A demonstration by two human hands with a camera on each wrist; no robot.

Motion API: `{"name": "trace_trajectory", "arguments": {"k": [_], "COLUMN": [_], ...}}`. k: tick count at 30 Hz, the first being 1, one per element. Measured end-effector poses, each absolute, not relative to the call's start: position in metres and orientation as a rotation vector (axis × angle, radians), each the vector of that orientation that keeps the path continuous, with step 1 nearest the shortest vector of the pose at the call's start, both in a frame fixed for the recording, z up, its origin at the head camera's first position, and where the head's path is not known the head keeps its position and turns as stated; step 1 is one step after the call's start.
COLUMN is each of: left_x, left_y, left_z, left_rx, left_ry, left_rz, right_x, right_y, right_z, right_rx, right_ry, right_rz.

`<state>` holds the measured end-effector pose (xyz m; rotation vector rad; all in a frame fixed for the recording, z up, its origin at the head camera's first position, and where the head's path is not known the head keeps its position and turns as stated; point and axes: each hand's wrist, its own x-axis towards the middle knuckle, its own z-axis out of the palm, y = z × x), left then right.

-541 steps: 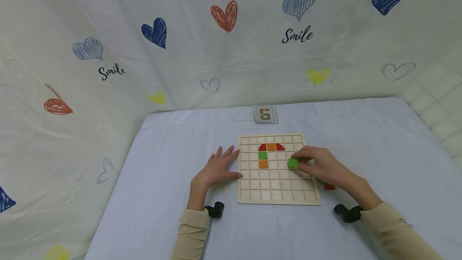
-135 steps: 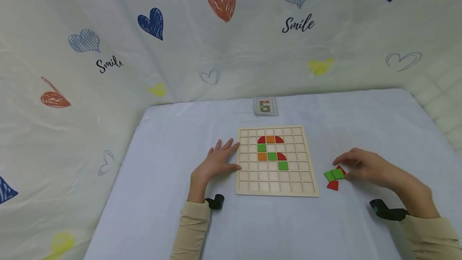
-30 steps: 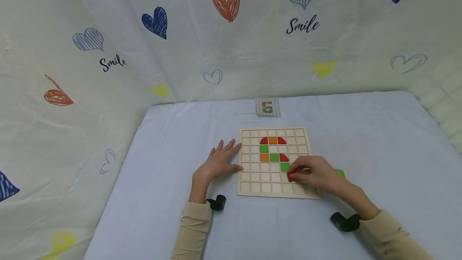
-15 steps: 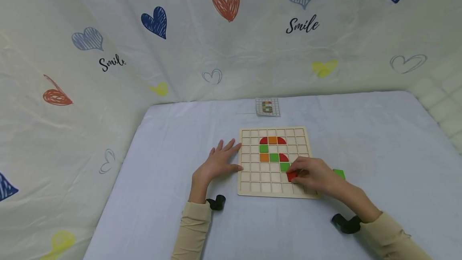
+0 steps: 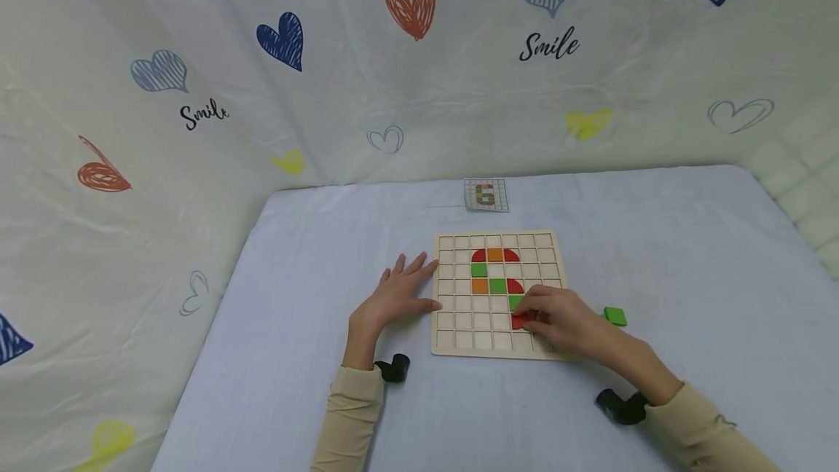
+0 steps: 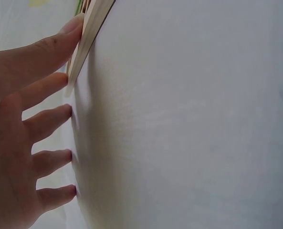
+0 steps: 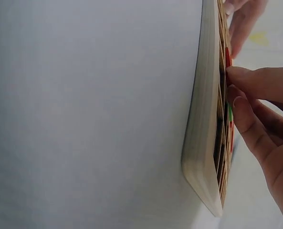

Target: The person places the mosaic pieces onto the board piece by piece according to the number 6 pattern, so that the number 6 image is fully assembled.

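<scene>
A square wooden grid board lies on the table, with red, orange and green tiles set in some of its cells. My right hand pinches a red tile between thumb and fingers, at the cell just below a green tile. In the right wrist view the red tile sits low at the grid, with the fingertips right at its edge. My left hand lies spread at the board's left edge, its thumb and index finger touching the side; the left wrist view shows this against the board edge.
Just right of the board, partly behind the right forearm, a loose green tile lies on the white cloth. Behind the board lies a small card printed with a coloured grid pattern. A white curtain with printed hearts rises behind the table.
Over the last second my right hand has shifted the red tile slightly left, into line under the green tile. Earlier it was at the loose tiles right of the board. The left hand stays put.
</scene>
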<state>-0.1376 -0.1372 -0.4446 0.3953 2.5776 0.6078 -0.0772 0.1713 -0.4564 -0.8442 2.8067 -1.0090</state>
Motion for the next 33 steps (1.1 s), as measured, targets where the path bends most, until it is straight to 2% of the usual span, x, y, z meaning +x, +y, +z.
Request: {"name": "trace_trajectory", "arguments": {"k": [17, 28, 33], "left_x": [-0.138, -0.138, -0.138], "left_y": [-0.137, -0.137, -0.137], "left_z": [-0.445, -0.444, -0.444], "left_rx": [0.400, 0.392, 0.408], "left_ry": [2.576, 2.572, 2.577], "left_rz": [0.621, 0.611, 0.602], "right_x": [-0.073, -0.063, -0.058], "right_y": [0.191, 0.224, 0.238], "right_z": [-0.451, -0.447, -0.448], "right_rx": [-1.002, -0.871, -0.683], "right_ry": [2.930, 3.005, 3.012], "right_rz": [-1.053, -0.946, -0.830]}}
